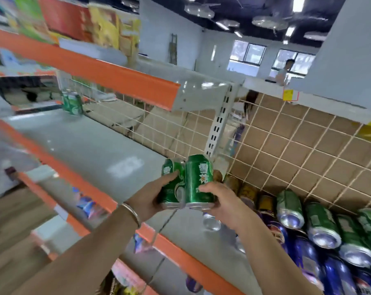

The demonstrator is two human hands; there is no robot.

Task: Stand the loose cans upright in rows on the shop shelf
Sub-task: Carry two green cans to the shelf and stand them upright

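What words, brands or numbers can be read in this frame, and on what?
No text reads clearly.
Left can: white lettering, blurred, unreadable.
Right can: white lettering by a star mark, blurred, unreadable.
Yellow tag: blurred.
Stacked boxes: blurred.
Lying green cans: print too small.
Blue cans: lettering blurred.

Nothing reads clearly: the white lettering on the green can (198,182) at 6 o'clock is blurred, as is the yellow tag (288,95) at 2 o'clock.

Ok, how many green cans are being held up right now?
2. The left can sits in the left grip, the right can in the right grip, side by side above the shelf.
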